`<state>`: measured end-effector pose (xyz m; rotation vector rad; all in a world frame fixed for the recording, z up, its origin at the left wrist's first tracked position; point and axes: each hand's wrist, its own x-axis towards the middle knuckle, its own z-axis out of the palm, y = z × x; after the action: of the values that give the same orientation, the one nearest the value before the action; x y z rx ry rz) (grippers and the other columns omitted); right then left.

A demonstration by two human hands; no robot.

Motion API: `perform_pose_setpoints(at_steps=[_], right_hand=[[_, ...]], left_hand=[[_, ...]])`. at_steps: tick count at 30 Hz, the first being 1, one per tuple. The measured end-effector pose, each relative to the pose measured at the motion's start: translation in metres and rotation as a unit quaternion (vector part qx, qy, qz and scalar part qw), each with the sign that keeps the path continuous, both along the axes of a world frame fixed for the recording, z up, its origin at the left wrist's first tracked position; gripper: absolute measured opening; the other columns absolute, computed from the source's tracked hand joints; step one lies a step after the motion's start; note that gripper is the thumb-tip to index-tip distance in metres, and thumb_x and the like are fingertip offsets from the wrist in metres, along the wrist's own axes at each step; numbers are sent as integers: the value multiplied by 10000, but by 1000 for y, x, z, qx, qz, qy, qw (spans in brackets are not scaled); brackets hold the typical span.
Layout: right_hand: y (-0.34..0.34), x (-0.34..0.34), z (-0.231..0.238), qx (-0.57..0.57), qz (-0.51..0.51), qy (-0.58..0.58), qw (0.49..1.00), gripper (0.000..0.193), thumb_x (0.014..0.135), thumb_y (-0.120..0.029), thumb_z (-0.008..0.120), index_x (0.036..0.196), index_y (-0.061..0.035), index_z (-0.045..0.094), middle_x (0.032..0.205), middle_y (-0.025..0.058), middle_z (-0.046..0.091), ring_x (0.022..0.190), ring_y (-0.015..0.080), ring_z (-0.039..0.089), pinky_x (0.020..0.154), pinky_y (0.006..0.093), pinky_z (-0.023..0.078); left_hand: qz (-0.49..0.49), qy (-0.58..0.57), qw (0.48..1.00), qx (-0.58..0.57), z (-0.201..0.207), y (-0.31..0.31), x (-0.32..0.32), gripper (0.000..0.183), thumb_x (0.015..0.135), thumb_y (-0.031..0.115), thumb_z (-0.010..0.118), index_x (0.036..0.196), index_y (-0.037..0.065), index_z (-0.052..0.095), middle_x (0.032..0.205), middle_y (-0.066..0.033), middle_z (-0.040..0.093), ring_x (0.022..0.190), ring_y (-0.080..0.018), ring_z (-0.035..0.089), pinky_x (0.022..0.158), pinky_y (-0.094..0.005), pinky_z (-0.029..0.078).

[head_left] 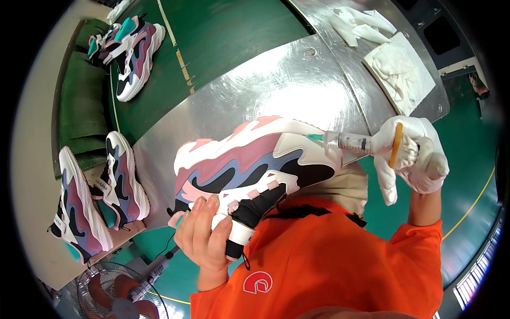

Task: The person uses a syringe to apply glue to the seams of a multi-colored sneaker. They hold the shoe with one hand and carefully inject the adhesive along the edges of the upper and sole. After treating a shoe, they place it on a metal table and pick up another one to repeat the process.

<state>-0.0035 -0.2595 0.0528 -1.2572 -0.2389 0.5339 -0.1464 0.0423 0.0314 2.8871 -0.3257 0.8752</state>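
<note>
My bare left hand (201,231) is closed round the collar and tongue end of a sneaker (234,170) in white, mauve, blue and black. The sneaker lies tilted on its side, its white and pink sole facing away from me and its toe pointing right. In my right hand (417,157), which wears a white glove, is a clear syringe (348,142) with an orange finger flange. Its green tip (314,137) is at the seam between sole and upper near the toe; whether it touches cannot be made out.
A metal table (276,69) lies under the work, beside a green belt (212,32). More sneakers (139,61) sit on the belt, and a pair (125,181) stands at the left. A white glove (361,25) and a cloth (401,74) lie far right. A fan (122,292) stands lower left.
</note>
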Motion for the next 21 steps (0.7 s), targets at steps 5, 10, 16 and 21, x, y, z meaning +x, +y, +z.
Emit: perform_pose_setpoints(at_steps=[5, 10, 16, 21], right_hand=[[-14, -2, -13, -7, -24, 22, 999, 1006, 576, -834, 649, 863, 122, 524, 580, 78, 544, 365, 158, 527, 362, 220, 389], [-17, -14, -34, 116, -106, 83, 984, 963, 592, -616, 788, 1044, 195, 529, 649, 135, 573, 486, 227, 594, 415, 277, 483], [-25, -25, -43, 207, -55, 117, 970, 944, 620, -608, 778, 1085, 170, 513, 687, 161, 584, 487, 257, 598, 397, 304, 505], [-18, -42, -40, 148, -114, 111, 976, 911, 670, -734, 657, 1011, 93, 484, 617, 149, 548, 343, 203, 497, 313, 270, 422]], left_hand=[[45, -15, 998, 38, -1, -16, -4, 177, 907, 228, 603, 1058, 194, 517, 1116, -73, 680, 1042, -253, 621, 915, -353, 410], [28, 10, 998, 50, 3, -30, -8, 762, 633, 264, 903, 1225, 61, 469, 1193, -181, 598, 1086, -339, 577, 927, -420, 444], [32, -5, 999, 30, 3, -44, -4, 707, 646, 231, 893, 1190, 41, 484, 1175, -200, 593, 1079, -341, 571, 929, -429, 452], [32, -18, 999, 28, 0, -48, -4, 683, 652, 229, 890, 1171, 28, 493, 1171, -202, 592, 1070, -340, 572, 931, -425, 456]])
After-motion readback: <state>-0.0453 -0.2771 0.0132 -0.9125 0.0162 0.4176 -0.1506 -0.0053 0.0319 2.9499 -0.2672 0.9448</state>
